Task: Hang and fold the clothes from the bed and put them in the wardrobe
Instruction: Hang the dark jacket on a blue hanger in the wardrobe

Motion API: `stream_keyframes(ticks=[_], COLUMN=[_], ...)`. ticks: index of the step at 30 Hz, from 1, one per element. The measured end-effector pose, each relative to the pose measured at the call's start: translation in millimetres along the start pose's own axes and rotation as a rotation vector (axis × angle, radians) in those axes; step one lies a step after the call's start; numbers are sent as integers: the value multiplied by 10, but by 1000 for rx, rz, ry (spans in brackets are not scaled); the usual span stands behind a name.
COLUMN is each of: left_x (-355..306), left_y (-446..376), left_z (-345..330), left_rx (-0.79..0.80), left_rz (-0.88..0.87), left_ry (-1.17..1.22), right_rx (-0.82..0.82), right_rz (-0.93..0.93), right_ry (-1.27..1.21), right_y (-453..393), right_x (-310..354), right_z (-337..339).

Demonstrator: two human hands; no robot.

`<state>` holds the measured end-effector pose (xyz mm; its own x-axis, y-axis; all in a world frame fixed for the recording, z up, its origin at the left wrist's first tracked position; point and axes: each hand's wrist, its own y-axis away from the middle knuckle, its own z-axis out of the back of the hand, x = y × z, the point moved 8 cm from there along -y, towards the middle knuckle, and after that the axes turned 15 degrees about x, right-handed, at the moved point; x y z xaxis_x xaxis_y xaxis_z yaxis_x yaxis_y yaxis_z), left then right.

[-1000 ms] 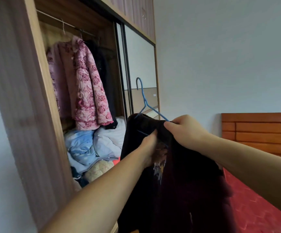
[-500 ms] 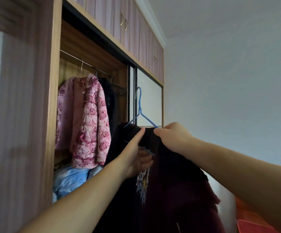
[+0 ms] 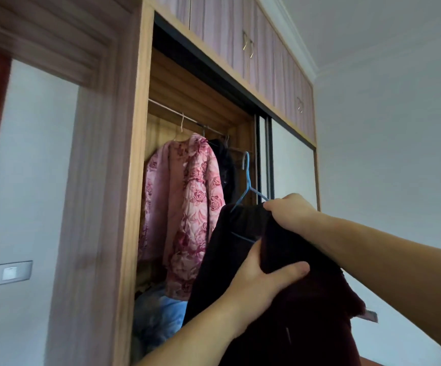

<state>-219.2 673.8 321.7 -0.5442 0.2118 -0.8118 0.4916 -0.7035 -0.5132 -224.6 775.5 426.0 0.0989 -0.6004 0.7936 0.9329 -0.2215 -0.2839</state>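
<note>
A dark maroon garment (image 3: 301, 307) hangs on a blue wire hanger (image 3: 246, 180) that I hold up in front of the open wardrobe (image 3: 135, 154). My right hand (image 3: 290, 213) grips the garment's top edge at the hanger's right shoulder. My left hand (image 3: 264, 280) grips a fold of the dark cloth lower down, thumb on the front. The hanger's hook points up, below and right of the metal rail (image 3: 177, 113), not touching it.
A pink floral quilted jacket (image 3: 190, 207) and a black garment (image 3: 226, 170) hang on the rail. Blue bedding (image 3: 161, 315) is piled on the wardrobe floor. A white sliding door (image 3: 291, 167) covers the right half; upper cabinets (image 3: 248, 48) sit above. A light switch (image 3: 8, 273) is on the left wall.
The view has tilted up toward the wardrobe rail. Both hands have raised the hanger with the dark garment; my left hand has shifted lower on the cloth. The bed has left the view.
</note>
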Motion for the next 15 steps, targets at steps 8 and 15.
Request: stream_keyframes(ticks=[8,15], left_x=[33,80], left_y=[-300,-906], left_z=[126,187], left_rx=[-300,-585], left_rz=[-120,21], left_ry=[-408,-827], right_rx=[91,191], right_rz=[196,337], right_ry=[-27,-122], right_y=[-888,-1370], right_x=[106,289], right_z=[-70,149])
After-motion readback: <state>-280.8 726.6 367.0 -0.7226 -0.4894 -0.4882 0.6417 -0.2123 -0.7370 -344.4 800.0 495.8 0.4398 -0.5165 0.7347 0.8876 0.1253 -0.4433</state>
